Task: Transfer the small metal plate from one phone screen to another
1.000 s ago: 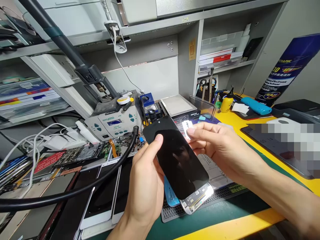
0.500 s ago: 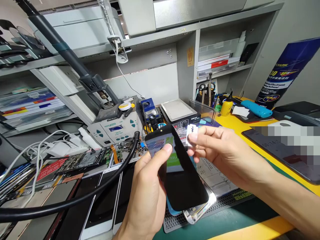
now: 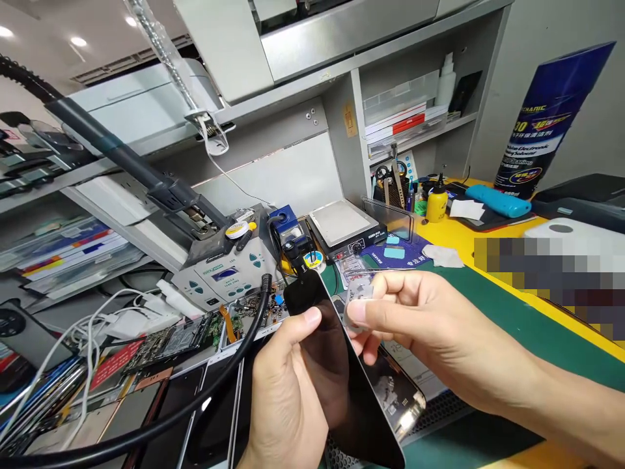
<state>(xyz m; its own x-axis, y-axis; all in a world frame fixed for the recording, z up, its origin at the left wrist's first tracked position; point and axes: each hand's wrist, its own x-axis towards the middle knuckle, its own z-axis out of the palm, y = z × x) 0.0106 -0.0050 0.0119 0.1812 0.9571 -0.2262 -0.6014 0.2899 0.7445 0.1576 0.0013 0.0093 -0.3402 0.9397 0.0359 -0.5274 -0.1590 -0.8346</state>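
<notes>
Left hand (image 3: 288, 384) grasps a black screen panel (image 3: 336, 371): thumb on the glossy front, other fingers hidden behind it. Panel is tilted, far end near the tools at the back, near end down at the bottom of view. Front is dark, faint reflections only.

Right hand (image 3: 415, 319) pinches a thin metal blade (image 3: 360, 293) between thumb and fingers, just beside the panel's right long edge. Part of a printed word shows on it. Can't tell if blade touches the panel.

Phone housing (image 3: 390, 384), insides exposed, sits right of the panel and below the right hand, partly covered by both. Bright glare on its near end. Dark mesh mat (image 3: 454, 412) shows near it, green mat (image 3: 493, 326) around that, yellow tabletop (image 3: 463, 241) beyond.

Back: grey station (image 3: 227, 273) with small display, black hose (image 3: 243, 354) curving down left over a row of phone parts (image 3: 166, 404). Circuit boards (image 3: 170, 345) lie near the station, white cables (image 3: 88, 332) further left. Flat-topped plate unit (image 3: 344, 228) is right of the station; purple sheet (image 3: 413, 254) in front of it carries pale blue pieces.

Back right: yellow bottle (image 3: 436, 205), light-blue tool (image 3: 498, 200), dark blue spray can (image 3: 547, 124) upright behind the tool.
</notes>
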